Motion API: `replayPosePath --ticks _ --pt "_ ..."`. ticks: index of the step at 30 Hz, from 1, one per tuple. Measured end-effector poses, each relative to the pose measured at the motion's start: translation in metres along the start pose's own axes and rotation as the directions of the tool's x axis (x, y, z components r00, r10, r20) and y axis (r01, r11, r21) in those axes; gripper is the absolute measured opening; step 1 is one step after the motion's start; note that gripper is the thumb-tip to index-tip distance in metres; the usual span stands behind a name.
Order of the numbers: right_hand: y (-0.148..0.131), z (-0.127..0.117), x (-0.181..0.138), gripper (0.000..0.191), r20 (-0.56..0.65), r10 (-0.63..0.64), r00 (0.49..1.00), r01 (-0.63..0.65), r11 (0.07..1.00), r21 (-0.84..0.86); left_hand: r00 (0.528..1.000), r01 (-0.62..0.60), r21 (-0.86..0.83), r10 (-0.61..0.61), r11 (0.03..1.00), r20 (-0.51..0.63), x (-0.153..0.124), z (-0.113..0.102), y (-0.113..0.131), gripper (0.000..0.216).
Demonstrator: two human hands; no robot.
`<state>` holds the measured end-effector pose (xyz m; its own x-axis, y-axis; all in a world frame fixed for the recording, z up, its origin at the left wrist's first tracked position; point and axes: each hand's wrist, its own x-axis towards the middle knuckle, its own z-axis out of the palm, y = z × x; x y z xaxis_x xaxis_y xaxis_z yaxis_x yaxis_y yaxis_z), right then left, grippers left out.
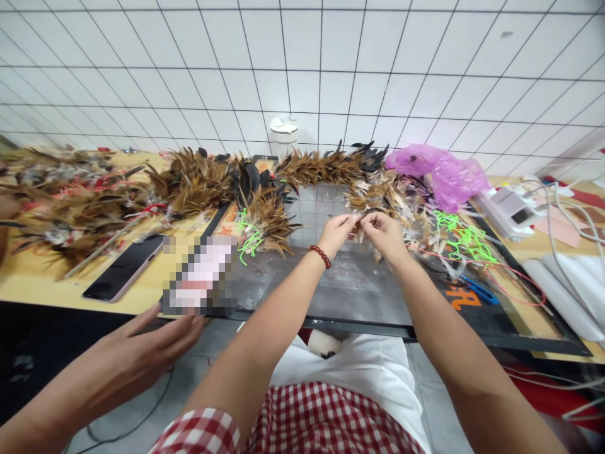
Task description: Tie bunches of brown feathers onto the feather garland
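Note:
My left hand [336, 233], with a red bead bracelet [320, 256] at its wrist, is closed in a pinch above the dark board [302, 287]. Close beside it, my right hand [385, 236] pinches too, and the fingertips nearly meet. Small brown and whitish feather bits [359, 237] show between them; their exact shape is blurred. Behind my right hand lies a loose pile of brown and white feathers [375, 195]. A brown feather strip [321, 169] runs along the back of the board. To the left, a feather bunch [267, 217] has bright green ties [249, 236].
Another person's hand [155, 340] reaches in at left near a blurred-out phone [201, 274]. A dark phone [123, 268] lies beside more feather bundles [189, 180]. At right are a purple plastic bag [439, 173], green strings [466, 239], blue-handled scissors [479, 290] and a white device [508, 211].

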<state>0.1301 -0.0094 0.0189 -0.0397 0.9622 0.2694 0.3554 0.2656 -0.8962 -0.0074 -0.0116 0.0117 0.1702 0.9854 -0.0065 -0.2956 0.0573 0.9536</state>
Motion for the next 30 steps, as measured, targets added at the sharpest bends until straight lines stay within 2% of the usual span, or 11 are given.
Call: replayPosePath --ticks 5,9,13,23,25,27,29,30 --pt "0.003 0.006 0.001 0.024 -0.120 0.033 0.992 -0.009 0.980 0.199 0.985 0.106 0.045 -0.111 0.993 0.131 -0.003 0.002 0.001 0.022" --pt "0.000 0.006 0.000 0.022 -0.212 0.011 0.977 0.037 0.975 0.217 0.990 0.118 0.126 -0.127 0.985 0.064 -0.003 0.001 0.001 0.011" --pt "0.002 0.003 0.004 0.024 -0.272 0.063 0.960 0.015 0.961 0.276 0.986 0.150 0.074 -0.155 0.986 0.069 -0.003 -0.002 0.005 0.011" --pt "0.002 0.004 0.007 0.027 -0.220 0.113 0.969 -0.024 0.928 0.372 0.995 0.092 0.030 -0.091 0.995 -0.032 0.001 -0.004 0.003 0.015" --pt "0.005 0.004 0.007 0.028 -0.177 0.113 0.978 -0.047 0.939 0.340 0.995 0.098 0.030 -0.097 0.995 -0.022 0.001 -0.004 0.002 0.016" --pt "0.008 0.002 0.006 0.032 -0.170 0.062 0.984 -0.022 0.974 0.226 0.995 0.094 0.063 -0.092 0.994 -0.039 0.003 -0.004 0.002 0.016" --pt "0.010 -0.003 0.005 0.045 -0.218 -0.086 0.972 0.082 0.996 -0.027 0.992 0.068 0.189 -0.046 0.980 -0.118 0.004 -0.006 0.001 0.014" --pt "0.010 -0.006 0.004 0.052 -0.231 -0.191 0.954 0.147 0.970 -0.193 0.987 0.044 0.303 0.006 0.952 -0.162 0.004 -0.007 0.001 0.015"
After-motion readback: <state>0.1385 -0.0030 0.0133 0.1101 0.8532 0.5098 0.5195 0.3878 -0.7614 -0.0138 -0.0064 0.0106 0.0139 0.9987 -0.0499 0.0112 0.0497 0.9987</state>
